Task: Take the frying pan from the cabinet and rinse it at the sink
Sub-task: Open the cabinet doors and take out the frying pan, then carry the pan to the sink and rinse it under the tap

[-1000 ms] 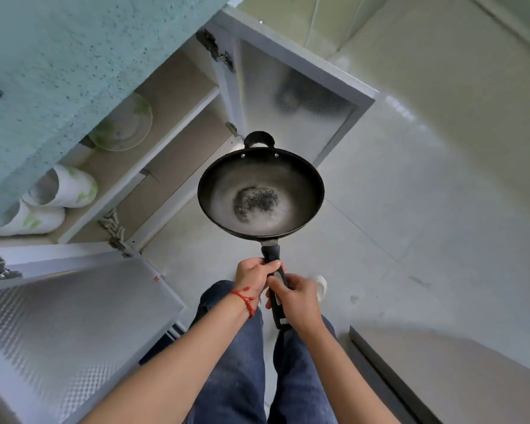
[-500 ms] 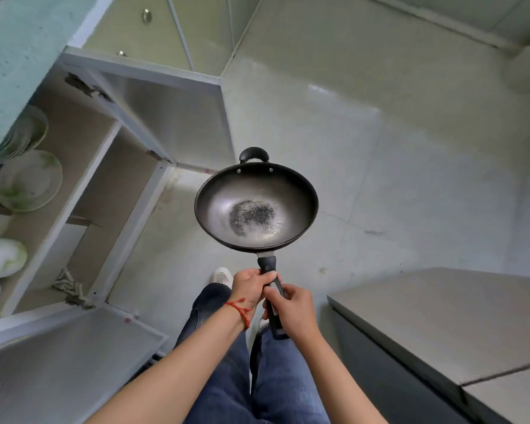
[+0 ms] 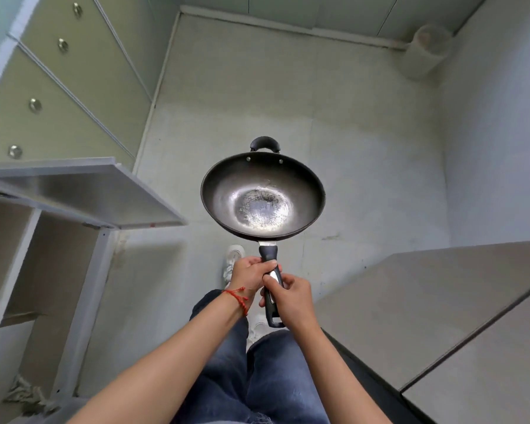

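At the left of the frame the cabinet (image 3: 43, 270) stands open, its door (image 3: 98, 197) swung out level. My left hand (image 3: 250, 273) is wrapped around the handle (image 3: 271, 286) nearer the bowl; my right hand (image 3: 291, 298) closes on it just behind. The frying pan (image 3: 262, 197) hangs in mid-frame above the floor, its long axis running straight away from my hands. The desk (image 3: 426, 301) fills the lower right; no sink shows, so I judge I must turn on.
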{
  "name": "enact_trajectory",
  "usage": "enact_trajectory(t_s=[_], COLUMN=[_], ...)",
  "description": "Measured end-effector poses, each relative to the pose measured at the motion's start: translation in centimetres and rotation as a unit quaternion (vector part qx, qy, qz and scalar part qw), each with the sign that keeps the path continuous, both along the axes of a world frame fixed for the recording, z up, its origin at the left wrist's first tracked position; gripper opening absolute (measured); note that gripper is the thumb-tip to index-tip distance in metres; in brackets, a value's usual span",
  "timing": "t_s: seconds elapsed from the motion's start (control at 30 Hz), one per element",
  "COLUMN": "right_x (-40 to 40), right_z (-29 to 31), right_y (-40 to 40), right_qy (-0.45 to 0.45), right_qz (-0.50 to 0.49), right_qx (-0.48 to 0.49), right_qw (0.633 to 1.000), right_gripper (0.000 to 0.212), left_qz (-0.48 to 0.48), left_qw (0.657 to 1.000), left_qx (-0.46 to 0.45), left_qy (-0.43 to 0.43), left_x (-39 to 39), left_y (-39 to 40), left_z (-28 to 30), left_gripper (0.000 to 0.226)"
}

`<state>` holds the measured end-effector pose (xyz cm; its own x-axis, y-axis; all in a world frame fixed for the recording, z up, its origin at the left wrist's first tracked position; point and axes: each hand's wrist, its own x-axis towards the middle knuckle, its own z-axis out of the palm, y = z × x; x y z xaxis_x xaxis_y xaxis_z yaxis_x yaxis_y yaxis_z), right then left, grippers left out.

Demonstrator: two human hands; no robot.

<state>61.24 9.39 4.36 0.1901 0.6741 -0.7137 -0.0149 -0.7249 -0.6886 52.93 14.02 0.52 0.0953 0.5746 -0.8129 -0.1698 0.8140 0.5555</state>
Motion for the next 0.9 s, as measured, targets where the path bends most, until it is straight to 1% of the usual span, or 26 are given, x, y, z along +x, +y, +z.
enact_trajectory(t_s=[0.07,0.23,0.4,0.57,0.63,0.9], right_x=[0.2,0.5,0.9,2.4,3.2,9.0], right_z=[0.1,1.8,4.3,6.0,6.4,7.9], right_y=[2.6,10.6,18.8,26.0,28.9,42.5], right_qy=[-0.007,-0.006,-0.011,-0.010,-0.013,-0.016], right_qz=[-0.016,-0.057,-0.069,-0.065,-0.061,-0.043], right_qx=[0.011,0.049,0.088,0.118,0.130,0.182], right_qw=[1.000,0.997,0.994,0.991,0.990,0.982], right_gripper=[0.021,0.019,0.017,0.018,0.018,0.019], left_qz=[-0.018,-0.059,-0.085,-0.086,-0.083,-0.059], left_qw=[1.000,0.997,0.991,0.987,0.985,0.979], left_qx=[0.015,0.059,0.105,0.137,0.148,0.197], left_qy=[-0.001,-0.001,-0.016,-0.014,-0.014,-0.008], left_x=[0.5,1.2,1.6,3.0,3.9,9.5], left_y=[2.9,11.6,20.4,28.0,31.0,44.5], left_z=[0.2,1.7,4.0,5.7,6.2,8.2], left_gripper=[0.034,0.015,0.012,0.007,0.009,0.009])
